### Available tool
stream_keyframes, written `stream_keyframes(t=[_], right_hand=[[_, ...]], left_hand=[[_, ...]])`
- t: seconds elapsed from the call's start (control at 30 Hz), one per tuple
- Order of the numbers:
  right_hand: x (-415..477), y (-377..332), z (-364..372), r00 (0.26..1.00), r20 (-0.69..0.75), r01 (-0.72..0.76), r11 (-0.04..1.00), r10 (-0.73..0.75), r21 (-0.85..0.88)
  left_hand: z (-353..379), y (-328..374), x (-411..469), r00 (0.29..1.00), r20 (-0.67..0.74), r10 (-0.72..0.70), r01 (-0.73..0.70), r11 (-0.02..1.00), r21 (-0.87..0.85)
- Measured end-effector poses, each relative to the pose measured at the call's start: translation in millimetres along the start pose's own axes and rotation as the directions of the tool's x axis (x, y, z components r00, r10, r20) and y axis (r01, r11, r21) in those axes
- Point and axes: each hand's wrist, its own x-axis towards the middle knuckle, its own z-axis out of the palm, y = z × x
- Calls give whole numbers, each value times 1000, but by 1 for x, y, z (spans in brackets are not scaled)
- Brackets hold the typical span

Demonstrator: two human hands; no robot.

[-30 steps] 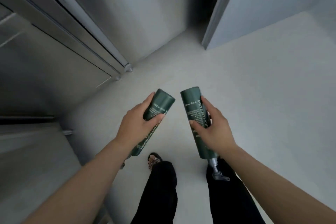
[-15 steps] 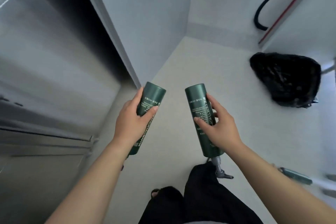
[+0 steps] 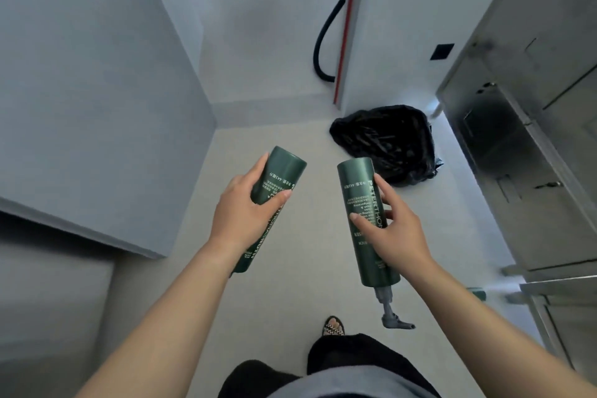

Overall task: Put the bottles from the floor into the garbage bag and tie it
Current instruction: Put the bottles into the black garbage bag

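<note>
I find the left hand wrapped round a green bottle and the right hand gripping a green pump bottle mid-body. Judged rigid, smooth, probably light; mid-body hold suits. The limp black garbage bag lies at one o'clock.

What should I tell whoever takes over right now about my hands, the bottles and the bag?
Left hand grips a dark green cylindrical plastic bottle.
Right hand grips a dark green plastic pump bottle, grey pump pointing down.
Black plastic garbage bag sits on the pale floor ahead right, beside the steel cabinet.
Done: two bottles lifted off the floor.
To do: drop both in the bag, fetch the part-hidden green bottle on the floor at right, tie the bag.
</note>
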Motion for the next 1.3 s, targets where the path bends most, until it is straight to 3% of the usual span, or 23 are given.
stream_keyframes(t=[0.27, 0.57, 0.97, 1.3], right_hand=[[95, -9, 10, 999, -31, -24, 1000, 24, 15], [217, -39, 12, 978, -202, -67, 997, 59, -32], [308, -12, -46, 838, -481, -253, 965, 257, 74], [431, 18, -110, 786, -530, -261, 948, 317, 179]], left_hand=[[23, 19, 110, 993, 87, 83, -94, 987, 132], [34, 27, 279, 949, 269, 164, -197, 975, 103], [132, 103, 429, 695, 608, 384, -504, 863, 31], [203, 156, 536, 713, 610, 347, -506, 856, 105]])
